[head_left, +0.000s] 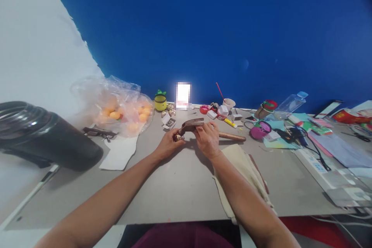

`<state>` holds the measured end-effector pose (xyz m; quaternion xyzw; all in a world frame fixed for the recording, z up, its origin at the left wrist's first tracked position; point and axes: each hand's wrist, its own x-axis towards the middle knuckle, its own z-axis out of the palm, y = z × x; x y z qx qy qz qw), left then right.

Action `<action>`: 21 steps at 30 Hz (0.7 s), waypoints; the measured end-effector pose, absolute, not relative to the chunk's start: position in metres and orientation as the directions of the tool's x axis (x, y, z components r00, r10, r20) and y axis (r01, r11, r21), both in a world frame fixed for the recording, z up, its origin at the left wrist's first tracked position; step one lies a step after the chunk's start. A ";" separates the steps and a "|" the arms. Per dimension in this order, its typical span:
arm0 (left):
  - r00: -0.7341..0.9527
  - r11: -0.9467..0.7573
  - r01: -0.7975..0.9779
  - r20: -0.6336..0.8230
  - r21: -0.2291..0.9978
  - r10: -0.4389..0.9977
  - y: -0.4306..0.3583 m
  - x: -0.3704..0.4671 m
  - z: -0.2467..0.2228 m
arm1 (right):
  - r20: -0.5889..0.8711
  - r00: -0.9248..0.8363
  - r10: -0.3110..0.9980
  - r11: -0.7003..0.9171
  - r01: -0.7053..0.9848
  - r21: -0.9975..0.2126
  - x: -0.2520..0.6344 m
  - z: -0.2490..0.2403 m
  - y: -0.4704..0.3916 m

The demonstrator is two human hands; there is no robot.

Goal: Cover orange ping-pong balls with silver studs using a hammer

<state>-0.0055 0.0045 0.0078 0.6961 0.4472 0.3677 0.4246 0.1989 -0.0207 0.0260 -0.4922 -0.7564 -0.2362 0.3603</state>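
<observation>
Apparently for control, we had our right grip (pixel 208 138) closed around the hammer (pixel 191 125) near its head, its handle pointing toward the right edge of the bench (pixel 174 186). Our left grip (pixel 168 142) held a small shiny piece (pixel 179 137) by the hammer's head, well in from the front edge, presumably to stop it rolling; whether the two touched, we couldn't tell. A pale cloth (pixel 236 170) lay by the front edge, perhaps for easy reach.

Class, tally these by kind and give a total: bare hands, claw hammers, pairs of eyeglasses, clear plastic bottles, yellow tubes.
Left hand and right hand: 2
Claw hammer: 1
Pair of eyeglasses: 1
Clear plastic bottle: 1
Yellow tube: 1
Total: 6
</observation>
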 end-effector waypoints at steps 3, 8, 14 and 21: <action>0.302 -0.290 0.322 0.193 0.901 0.934 0.005 -0.006 0.008 | 0.796 -0.221 0.563 0.389 0.921 -0.019 0.200 0.026 -0.021; 0.347 -0.216 0.159 0.150 0.963 0.926 0.006 -0.004 0.006 | 0.767 -0.264 0.585 0.402 0.916 0.008 0.196 0.028 -0.023; 0.314 -0.121 0.131 0.075 0.984 0.947 0.006 -0.003 0.002 | 0.796 -0.241 0.555 0.392 0.920 0.006 0.196 0.029 -0.023; 0.332 -0.170 0.160 0.109 0.972 0.937 0.003 -0.004 0.008 | 0.776 -0.208 0.595 0.372 0.928 -0.036 0.199 0.021 -0.017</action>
